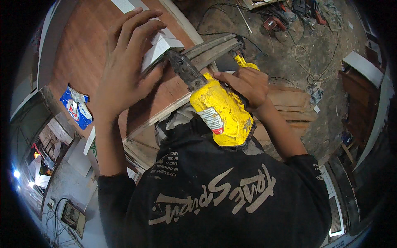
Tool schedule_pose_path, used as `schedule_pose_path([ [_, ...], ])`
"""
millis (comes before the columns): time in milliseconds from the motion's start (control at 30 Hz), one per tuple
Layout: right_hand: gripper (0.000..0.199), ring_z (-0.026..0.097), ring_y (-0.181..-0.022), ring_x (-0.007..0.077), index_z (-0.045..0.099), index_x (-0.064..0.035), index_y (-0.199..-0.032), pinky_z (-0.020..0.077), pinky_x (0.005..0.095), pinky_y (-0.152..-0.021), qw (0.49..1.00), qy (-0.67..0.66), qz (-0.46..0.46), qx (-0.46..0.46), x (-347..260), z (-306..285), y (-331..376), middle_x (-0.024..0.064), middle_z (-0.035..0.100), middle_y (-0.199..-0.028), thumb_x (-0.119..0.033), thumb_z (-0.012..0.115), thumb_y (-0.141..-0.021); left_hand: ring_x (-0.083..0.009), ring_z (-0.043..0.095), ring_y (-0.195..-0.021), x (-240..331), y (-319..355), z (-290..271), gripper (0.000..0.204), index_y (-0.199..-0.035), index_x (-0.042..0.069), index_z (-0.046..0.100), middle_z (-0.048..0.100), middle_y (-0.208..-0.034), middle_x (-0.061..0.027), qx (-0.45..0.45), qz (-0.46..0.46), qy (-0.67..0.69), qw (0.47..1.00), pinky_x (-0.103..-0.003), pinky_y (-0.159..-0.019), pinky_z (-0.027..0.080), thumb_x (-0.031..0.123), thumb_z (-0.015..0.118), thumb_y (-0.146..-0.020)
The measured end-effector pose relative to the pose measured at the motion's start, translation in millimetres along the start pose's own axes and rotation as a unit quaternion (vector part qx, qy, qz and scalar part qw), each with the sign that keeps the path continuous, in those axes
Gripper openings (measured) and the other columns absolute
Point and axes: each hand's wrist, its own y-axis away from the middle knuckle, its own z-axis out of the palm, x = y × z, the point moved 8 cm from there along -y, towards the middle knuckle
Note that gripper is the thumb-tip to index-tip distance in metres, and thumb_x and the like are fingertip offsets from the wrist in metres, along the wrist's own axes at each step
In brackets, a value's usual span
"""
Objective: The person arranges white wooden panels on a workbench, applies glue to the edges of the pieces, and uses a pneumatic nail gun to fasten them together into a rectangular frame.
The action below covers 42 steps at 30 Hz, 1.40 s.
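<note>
In the head view, the right hand [250, 84] is wrapped around the handle of a yellow-and-black handheld power tool [219, 109] with scuffed casing; its fingers are bent closed on the grip, and the thumb extends along the upper side toward the nose. The tool body lies to the left of and below these fingers, in front of the black printed shirt [264, 223]. Its dark metal nose [182, 68] points up and left, ending between the two hands, just beside the near end of a white angular workpiece [163, 51]. The left hand [124, 74] is raised, fingers spread and loosely bent, with a wide gap to the thumb. The white angular workpiece sits within this gap; whether the fingers or thumb touch it cannot be determined. Beneath the left fingers extends a flat reddish-brown board [82, 45] with a pale edge. A crumpled blue-and-white packet [76, 108] rests on the board, left of the left wrist and well below the fingertips. Long grey wooden slats [215, 49] lie above and left of the right fingers. Flat brown wooden panels [289, 101] lie to the right of the right fingers, beyond the wrist.
</note>
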Motion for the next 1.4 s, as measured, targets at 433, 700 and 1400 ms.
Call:
schedule_pose_path([
  [433,0.049,0.049,-0.051,0.0187,0.070,-0.0187,-0.125,0.0364,0.0361,-0.045,0.996,0.081,0.019,-0.036,-6.9,6.8,57.5,0.0024,0.044,-0.059,-0.016,0.071,-0.076,-0.0417,0.029,-0.147,14.5,13.1,16.1,0.073,-0.142,0.006,0.049,0.045,-0.149,-0.0164,-0.127,-0.036,0.068,0.989,-0.050,-0.124,0.024,0.024,0.078,-0.077],
  [700,0.026,0.055,-0.050,0.0206,0.076,-0.0108,-0.102,0.0396,0.0345,-0.047,0.998,0.041,0.036,-0.022,-22.4,-14.6,45.9,0.0034,0.051,-0.058,-0.017,0.076,-0.076,-0.0412,0.029,-0.147,35.1,43.3,6.5,0.070,-0.147,0.007,0.041,0.036,-0.156,-0.0181,-0.046,-0.023,0.064,0.997,-0.052,-0.117,0.032,0.034,0.068,-0.089],
  [1400,0.036,0.060,-0.053,0.0222,0.069,-0.0196,-0.119,0.0416,0.0355,-0.047,0.979,0.157,0.112,-0.058,48.8,-61.8,62.9,0.0046,0.054,-0.060,-0.022,0.071,-0.083,-0.0363,0.069,-0.089,29.1,76.0,4.1,0.044,-0.123,0.019,0.067,0.073,-0.096,-0.0141,-0.048,-0.306,0.038,0.950,-0.045,-0.078,0.057,0.029,0.074,-0.080],
])
